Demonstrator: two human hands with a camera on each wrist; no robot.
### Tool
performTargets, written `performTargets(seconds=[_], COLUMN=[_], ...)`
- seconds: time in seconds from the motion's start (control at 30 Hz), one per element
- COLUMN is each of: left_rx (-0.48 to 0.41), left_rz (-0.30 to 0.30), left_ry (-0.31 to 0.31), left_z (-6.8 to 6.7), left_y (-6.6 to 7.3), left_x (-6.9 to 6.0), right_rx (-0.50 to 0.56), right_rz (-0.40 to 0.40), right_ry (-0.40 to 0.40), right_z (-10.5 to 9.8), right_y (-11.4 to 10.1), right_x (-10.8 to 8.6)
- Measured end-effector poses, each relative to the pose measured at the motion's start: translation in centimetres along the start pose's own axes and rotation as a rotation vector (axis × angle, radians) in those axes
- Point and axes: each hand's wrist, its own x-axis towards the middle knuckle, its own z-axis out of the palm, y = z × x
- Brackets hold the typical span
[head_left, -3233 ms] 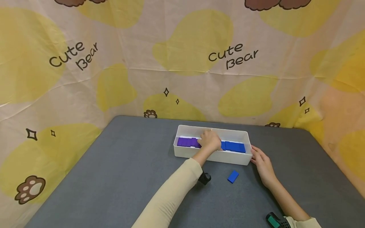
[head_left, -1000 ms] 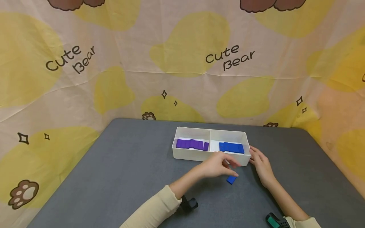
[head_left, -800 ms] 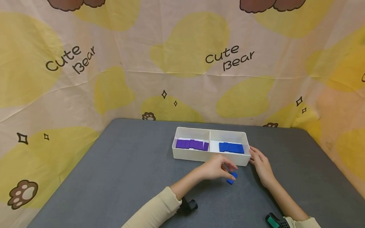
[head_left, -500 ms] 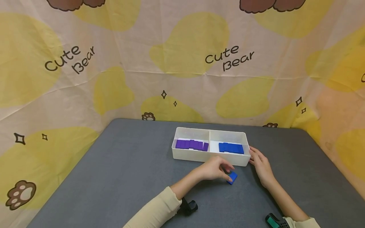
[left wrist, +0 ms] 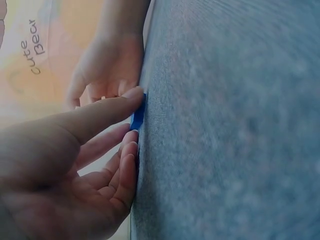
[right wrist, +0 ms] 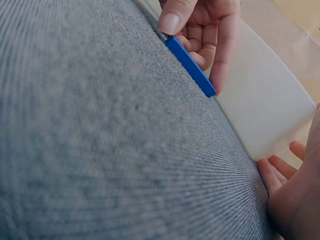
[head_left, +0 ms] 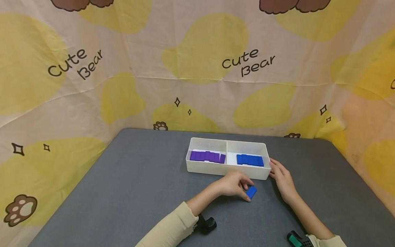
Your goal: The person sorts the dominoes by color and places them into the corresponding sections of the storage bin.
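A small flat blue tile (head_left: 251, 192) lies on the grey table in front of the box. My left hand (head_left: 232, 184) pinches it by its ends, thumb on one and forefinger on the other, as the tile's long edge (right wrist: 192, 68) in the right wrist view shows. At the right end of the white two-part box (head_left: 210, 167), my right hand (head_left: 284, 180) touches the end wall with extended fingers. Purple tiles (head_left: 205, 156) fill a row in the left compartment. Several blue tiles (head_left: 250, 160) lie side by side in the right compartment.
The grey table (head_left: 139, 178) stretches out to the left and in front of the box. Behind it hangs a patterned yellow and cream cloth (head_left: 203, 48). A black wrist device (head_left: 207, 224) sits under the left forearm.
My left hand has come out of the box and down to the loose blue tile, and its thumb and forefinger have closed on it. The right hand stays at the box.
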Motion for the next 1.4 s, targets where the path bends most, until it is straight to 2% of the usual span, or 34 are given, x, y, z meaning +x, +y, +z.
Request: performTargets(seconds=[0.17, 0.5, 0.93, 1.17, 1.4], left_rx=[0.040, 0.110, 0.127, 0.136, 0.097], left_rz=[-0.008, -0.011, 0.031, 0.035, 0.052], left_ry=[-0.020, -0.002, 0.034, 0.032, 0.032], left_z=[0.0, 0.0, -0.5, -1.1, -2.0], left_y=[0.2, 0.3, 1.2, 2.1, 3.1], left_x=[-0.1, -0.2, -0.5, -0.7, -0.9], right_rx=[0.010, 0.003, -0.008, -0.031, -0.039], right_rz=[-0.007, -0.012, 0.006, 0.008, 0.002], right_ry=[0.007, 0.002, 0.003, 0.004, 0.005], right_z=[0.1, 0.1, 0.1, 0.0, 0.0], right_y=[0.0, 0.1, -0.1, -0.1, -0.1], right_x=[0.0, 0.1, 0.1, 0.0, -0.1])
